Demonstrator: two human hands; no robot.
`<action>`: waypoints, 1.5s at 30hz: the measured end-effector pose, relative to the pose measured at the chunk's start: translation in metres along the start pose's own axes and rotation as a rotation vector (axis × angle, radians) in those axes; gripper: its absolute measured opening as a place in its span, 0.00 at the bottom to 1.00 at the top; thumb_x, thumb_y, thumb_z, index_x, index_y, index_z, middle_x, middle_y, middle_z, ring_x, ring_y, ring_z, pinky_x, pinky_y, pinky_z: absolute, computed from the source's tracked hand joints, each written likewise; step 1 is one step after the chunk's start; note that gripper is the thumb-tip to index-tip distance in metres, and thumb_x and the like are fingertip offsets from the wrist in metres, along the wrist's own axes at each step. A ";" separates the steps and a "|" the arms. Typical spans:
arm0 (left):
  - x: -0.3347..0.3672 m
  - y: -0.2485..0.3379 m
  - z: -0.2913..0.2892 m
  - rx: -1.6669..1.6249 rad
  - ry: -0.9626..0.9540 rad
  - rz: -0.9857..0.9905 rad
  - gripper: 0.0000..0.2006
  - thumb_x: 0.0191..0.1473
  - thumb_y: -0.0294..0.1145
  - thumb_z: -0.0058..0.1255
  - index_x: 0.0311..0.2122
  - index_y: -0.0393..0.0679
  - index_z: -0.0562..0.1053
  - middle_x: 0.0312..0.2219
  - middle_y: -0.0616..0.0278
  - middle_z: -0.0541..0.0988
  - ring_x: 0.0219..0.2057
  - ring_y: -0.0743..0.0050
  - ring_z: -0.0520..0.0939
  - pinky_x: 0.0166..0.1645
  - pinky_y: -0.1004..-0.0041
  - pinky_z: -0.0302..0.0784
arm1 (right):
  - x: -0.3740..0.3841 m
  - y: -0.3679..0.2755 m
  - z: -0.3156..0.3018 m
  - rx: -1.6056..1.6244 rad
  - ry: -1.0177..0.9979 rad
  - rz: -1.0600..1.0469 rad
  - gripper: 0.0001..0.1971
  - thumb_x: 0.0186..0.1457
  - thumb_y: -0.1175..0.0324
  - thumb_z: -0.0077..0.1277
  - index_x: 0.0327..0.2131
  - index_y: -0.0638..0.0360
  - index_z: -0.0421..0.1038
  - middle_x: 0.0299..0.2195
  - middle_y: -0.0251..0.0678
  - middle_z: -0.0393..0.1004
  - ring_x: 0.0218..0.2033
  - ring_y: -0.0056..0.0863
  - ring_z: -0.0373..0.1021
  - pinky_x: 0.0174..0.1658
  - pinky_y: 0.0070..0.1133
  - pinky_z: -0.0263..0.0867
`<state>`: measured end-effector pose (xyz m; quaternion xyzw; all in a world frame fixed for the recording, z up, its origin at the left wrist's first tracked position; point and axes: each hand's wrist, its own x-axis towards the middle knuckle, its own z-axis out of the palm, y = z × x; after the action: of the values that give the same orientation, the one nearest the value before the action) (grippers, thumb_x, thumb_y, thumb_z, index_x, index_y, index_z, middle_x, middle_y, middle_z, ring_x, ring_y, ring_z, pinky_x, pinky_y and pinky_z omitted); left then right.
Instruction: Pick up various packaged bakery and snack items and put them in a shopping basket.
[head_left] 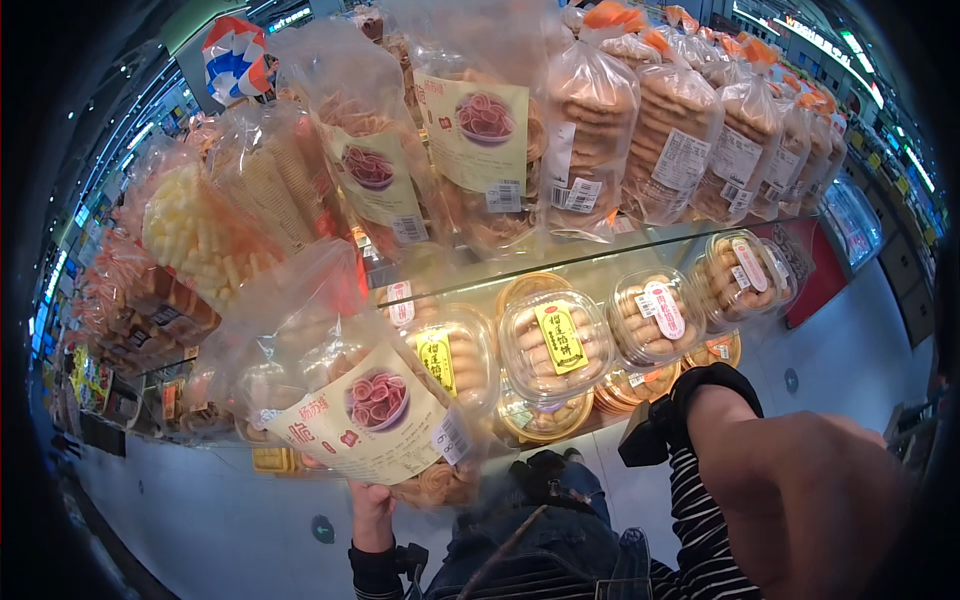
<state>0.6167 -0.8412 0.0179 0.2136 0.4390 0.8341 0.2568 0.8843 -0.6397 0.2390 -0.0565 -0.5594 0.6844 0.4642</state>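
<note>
Snack bag (375,415) rests in the left hand (372,508), which grips its lower edge — mostly hidden behind it; the right hand (805,485) looms blurred — how far open, I cannot tell.

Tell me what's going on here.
A person holds a clear bag of brown snacks from below in the left hand, with its pale label facing the camera. The right hand is raised close to the camera and blurred; whether it holds anything can't be made out. Other bagged snacks stand along the upper level, with clear tubs of pastries below them.
</note>
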 end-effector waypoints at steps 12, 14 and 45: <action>0.000 -0.007 0.004 -0.002 0.000 -0.047 0.39 0.27 0.40 0.62 0.46 0.34 0.57 0.38 0.54 0.69 0.35 0.66 0.74 0.28 0.76 0.75 | 0.049 0.043 0.011 0.642 -0.427 -0.801 0.12 0.31 0.87 0.49 0.18 0.56 0.64 0.20 0.28 0.66 0.23 0.17 0.64 0.25 0.13 0.59; 0.001 -0.010 0.005 -0.011 -0.001 -0.015 0.40 0.27 0.40 0.62 0.47 0.34 0.57 0.39 0.54 0.69 0.36 0.66 0.74 0.32 0.74 0.74 | 0.052 0.046 0.014 0.656 -0.449 -0.796 0.12 0.31 0.87 0.49 0.18 0.55 0.64 0.21 0.28 0.66 0.23 0.17 0.64 0.25 0.13 0.60; 0.003 -0.029 0.029 0.027 0.035 -0.025 0.44 0.27 0.42 0.62 0.50 0.36 0.52 0.44 0.56 0.64 0.43 0.65 0.68 0.47 0.68 0.65 | 0.343 0.040 -0.104 -1.686 -0.429 -0.140 0.12 0.45 0.63 0.48 0.29 0.63 0.69 0.19 0.32 0.68 0.21 0.18 0.63 0.27 0.19 0.59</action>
<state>0.6381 -0.8077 0.0091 0.1969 0.4574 0.8284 0.2563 0.7302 -0.3238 0.3202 -0.2166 -0.9569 0.0082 0.1932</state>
